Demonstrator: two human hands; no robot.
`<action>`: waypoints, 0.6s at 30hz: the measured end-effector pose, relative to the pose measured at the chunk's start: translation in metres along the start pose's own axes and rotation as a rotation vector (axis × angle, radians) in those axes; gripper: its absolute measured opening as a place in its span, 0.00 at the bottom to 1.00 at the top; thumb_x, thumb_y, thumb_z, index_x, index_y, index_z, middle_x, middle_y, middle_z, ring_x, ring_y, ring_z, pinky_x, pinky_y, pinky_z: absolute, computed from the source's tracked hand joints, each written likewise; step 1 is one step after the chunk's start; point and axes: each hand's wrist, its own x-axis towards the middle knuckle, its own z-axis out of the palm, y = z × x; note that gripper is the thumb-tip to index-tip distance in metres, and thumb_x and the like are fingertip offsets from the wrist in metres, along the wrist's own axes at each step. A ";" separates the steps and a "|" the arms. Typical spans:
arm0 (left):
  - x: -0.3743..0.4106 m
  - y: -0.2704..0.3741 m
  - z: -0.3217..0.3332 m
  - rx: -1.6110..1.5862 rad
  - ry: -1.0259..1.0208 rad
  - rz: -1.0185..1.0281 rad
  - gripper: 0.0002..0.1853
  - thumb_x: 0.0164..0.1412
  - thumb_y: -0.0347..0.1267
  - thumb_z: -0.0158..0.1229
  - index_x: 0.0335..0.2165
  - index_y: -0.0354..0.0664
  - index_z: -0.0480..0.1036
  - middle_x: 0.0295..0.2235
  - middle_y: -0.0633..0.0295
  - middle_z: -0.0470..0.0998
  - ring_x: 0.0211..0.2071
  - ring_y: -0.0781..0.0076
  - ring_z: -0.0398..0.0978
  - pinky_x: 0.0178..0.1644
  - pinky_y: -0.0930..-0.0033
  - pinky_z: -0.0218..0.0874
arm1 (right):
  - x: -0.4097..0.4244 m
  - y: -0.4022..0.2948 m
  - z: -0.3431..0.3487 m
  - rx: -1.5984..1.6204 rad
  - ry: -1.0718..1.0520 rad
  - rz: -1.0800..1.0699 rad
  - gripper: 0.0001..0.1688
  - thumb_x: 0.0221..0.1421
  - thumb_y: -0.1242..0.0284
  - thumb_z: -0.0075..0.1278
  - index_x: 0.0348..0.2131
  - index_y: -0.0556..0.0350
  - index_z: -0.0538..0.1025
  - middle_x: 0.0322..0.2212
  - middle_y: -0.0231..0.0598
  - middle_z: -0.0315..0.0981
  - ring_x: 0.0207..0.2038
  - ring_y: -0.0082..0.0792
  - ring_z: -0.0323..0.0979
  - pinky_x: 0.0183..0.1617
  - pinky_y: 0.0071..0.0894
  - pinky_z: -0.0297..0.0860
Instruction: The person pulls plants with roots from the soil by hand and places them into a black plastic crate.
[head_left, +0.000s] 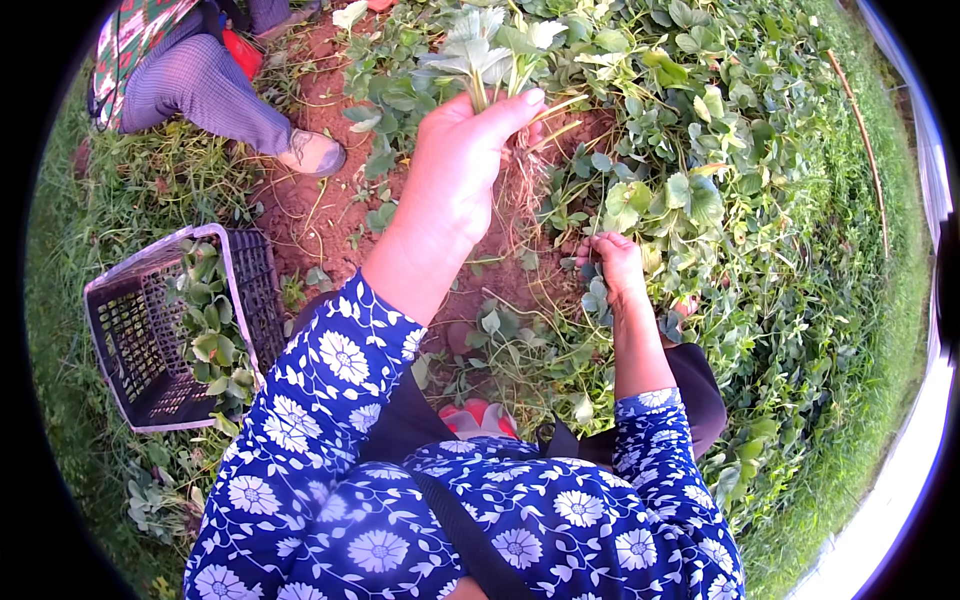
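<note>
Raised at the top centre, my left hand (465, 161) grips a bunch of strawberry plants (484, 56) by the stems, thumb across them. Their leaves point away from me, and thin brown roots (525, 176) hang below the fingers. Lower and to the right, my right hand (616, 259) has its fingers pinched at the edge of the strawberry foliage (697, 202), on a thin green stem or runner. The fingertips are partly hidden among leaves.
On the left a dark plastic crate (161, 405) lies tilted on grass, with leafy plants (214, 337) inside. Another person's leg (217, 97) and shoe (311, 152) are at the upper left. Reddish soil (322, 217) shows between the plants. A thin stick (862, 135) lies along the right side.
</note>
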 end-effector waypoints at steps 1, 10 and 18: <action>0.000 0.000 0.000 -0.001 -0.005 0.006 0.09 0.44 0.25 0.54 0.29 0.34 0.66 0.27 0.61 0.71 0.29 0.75 0.68 0.34 0.75 0.60 | -0.002 0.001 -0.001 0.015 0.003 0.010 0.06 0.44 0.80 0.36 0.24 0.64 0.67 0.19 0.41 0.68 0.18 0.29 0.67 0.20 0.25 0.66; 0.002 -0.003 0.003 -0.030 -0.040 0.002 0.09 0.45 0.25 0.53 0.29 0.34 0.66 0.27 0.60 0.71 0.29 0.75 0.67 0.34 0.74 0.59 | -0.005 0.026 -0.016 0.146 0.011 0.063 0.06 0.42 0.80 0.35 0.23 0.65 0.65 0.19 0.43 0.66 0.19 0.33 0.67 0.23 0.28 0.66; 0.002 -0.002 0.004 -0.003 -0.010 -0.024 0.09 0.44 0.25 0.53 0.29 0.34 0.66 0.27 0.60 0.71 0.28 0.75 0.68 0.33 0.74 0.60 | -0.021 0.041 -0.016 0.227 0.034 0.168 0.06 0.42 0.79 0.37 0.23 0.66 0.65 0.18 0.45 0.66 0.18 0.36 0.67 0.22 0.31 0.67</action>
